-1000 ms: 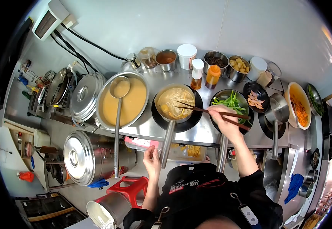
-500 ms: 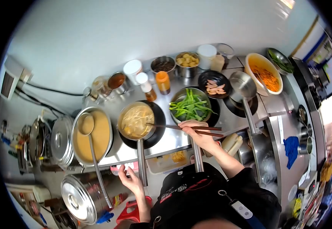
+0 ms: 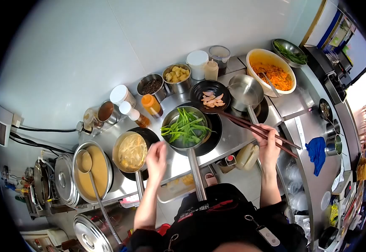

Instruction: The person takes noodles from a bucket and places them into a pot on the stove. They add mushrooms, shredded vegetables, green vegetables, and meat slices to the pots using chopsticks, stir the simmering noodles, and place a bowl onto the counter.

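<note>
My right hand (image 3: pixel 268 143) holds long dark chopsticks (image 3: pixel 250 126), whose far ends reach the small black bowl (image 3: pixel 196 93) of pink meat pieces (image 3: pixel 212 100). My left hand (image 3: pixel 157 157) is closed over the counter between two pans; what its fingers hold, if anything, cannot be made out. Left of that hand, a pan (image 3: pixel 116 147) contains pale noodles (image 3: pixel 131 151) in broth. Green leafy vegetables (image 3: pixel 185 128) lie in another pan (image 3: pixel 192 159), just right of my left hand.
A large pot (image 3: pixel 111 172) of tan broth with a ladle (image 3: pixel 99 197) is at the left. Seasoning bottles (image 3: pixel 151 106) and containers line the wall. At the right are an upright-handled saucepan (image 3: pixel 246 92), a tub (image 3: pixel 292 77) of orange shreds and a blue cloth (image 3: pixel 316 155).
The view has shifted right. The chopsticks have moved from the noodle pan to the meat bowl. My left hand has risen from below the counter edge to between the pans.
</note>
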Demonstrator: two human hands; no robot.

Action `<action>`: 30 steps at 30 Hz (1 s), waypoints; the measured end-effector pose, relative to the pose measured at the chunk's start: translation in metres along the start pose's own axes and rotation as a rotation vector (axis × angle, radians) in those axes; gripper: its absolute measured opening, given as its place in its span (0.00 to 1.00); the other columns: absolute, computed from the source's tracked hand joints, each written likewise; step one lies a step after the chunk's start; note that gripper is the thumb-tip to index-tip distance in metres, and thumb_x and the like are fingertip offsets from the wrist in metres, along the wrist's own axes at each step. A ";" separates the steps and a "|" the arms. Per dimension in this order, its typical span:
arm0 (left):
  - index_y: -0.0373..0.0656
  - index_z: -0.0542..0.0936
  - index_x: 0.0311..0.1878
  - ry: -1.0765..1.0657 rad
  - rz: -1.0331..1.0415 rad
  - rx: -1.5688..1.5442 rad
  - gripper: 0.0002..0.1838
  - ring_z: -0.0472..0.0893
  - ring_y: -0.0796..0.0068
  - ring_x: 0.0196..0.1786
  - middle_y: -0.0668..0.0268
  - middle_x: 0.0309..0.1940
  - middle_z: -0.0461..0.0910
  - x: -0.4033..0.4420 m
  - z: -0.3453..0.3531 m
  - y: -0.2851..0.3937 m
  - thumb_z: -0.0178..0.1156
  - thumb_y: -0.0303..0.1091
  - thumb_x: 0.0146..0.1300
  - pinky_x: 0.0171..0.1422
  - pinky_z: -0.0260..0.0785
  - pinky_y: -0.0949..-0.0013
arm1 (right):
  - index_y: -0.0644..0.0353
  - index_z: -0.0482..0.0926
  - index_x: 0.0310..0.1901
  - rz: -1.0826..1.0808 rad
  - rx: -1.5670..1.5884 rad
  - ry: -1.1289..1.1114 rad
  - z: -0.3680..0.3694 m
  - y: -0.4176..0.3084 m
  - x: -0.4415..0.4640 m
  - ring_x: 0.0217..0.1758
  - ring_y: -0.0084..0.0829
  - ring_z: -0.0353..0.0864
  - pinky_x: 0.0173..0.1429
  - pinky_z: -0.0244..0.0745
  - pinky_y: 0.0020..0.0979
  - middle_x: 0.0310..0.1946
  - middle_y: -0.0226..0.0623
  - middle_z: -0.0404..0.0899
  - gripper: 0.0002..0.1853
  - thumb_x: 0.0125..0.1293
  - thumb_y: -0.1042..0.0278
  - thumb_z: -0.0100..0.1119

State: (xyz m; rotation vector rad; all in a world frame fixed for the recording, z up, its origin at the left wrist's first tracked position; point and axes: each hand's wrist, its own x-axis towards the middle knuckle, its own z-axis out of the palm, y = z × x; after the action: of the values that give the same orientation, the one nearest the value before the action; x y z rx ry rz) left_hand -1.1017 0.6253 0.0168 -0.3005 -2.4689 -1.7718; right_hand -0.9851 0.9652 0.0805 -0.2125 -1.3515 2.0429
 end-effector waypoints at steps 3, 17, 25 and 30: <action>0.34 0.80 0.43 -0.067 0.170 0.062 0.08 0.79 0.71 0.30 0.57 0.32 0.81 0.072 0.053 0.002 0.60 0.28 0.64 0.35 0.71 0.70 | 0.73 0.73 0.47 -0.045 -0.102 0.112 -0.030 -0.001 0.010 0.52 0.45 0.81 0.58 0.81 0.41 0.50 0.54 0.77 0.15 0.76 0.67 0.44; 0.34 0.80 0.47 -0.299 -0.087 0.657 0.20 0.83 0.51 0.46 0.50 0.42 0.83 0.262 0.206 -0.088 0.65 0.41 0.60 0.50 0.75 0.55 | 0.69 0.77 0.44 -0.153 -0.574 0.049 -0.064 0.007 0.019 0.53 0.37 0.76 0.61 0.70 0.36 0.47 0.48 0.78 0.10 0.73 0.71 0.49; 0.33 0.80 0.28 -0.377 -0.233 0.486 0.13 0.83 0.48 0.34 0.47 0.29 0.82 0.264 0.210 -0.088 0.62 0.37 0.56 0.43 0.74 0.52 | 0.69 0.77 0.44 -0.161 -0.531 0.102 -0.071 0.004 0.028 0.52 0.37 0.77 0.60 0.72 0.35 0.48 0.48 0.78 0.10 0.73 0.70 0.49; 0.37 0.82 0.28 -0.141 0.038 0.465 0.12 0.80 0.42 0.39 0.45 0.30 0.79 0.246 0.191 -0.055 0.59 0.37 0.50 0.44 0.72 0.47 | 0.71 0.74 0.50 -0.193 -0.432 0.220 -0.067 -0.006 0.030 0.49 0.39 0.81 0.58 0.77 0.37 0.47 0.52 0.78 0.13 0.74 0.71 0.44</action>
State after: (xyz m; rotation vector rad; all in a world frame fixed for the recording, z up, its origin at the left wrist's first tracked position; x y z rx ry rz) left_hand -1.3456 0.8151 -0.0509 -0.4376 -2.8497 -1.1451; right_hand -0.9737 1.0355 0.0618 -0.4627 -1.5891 1.5039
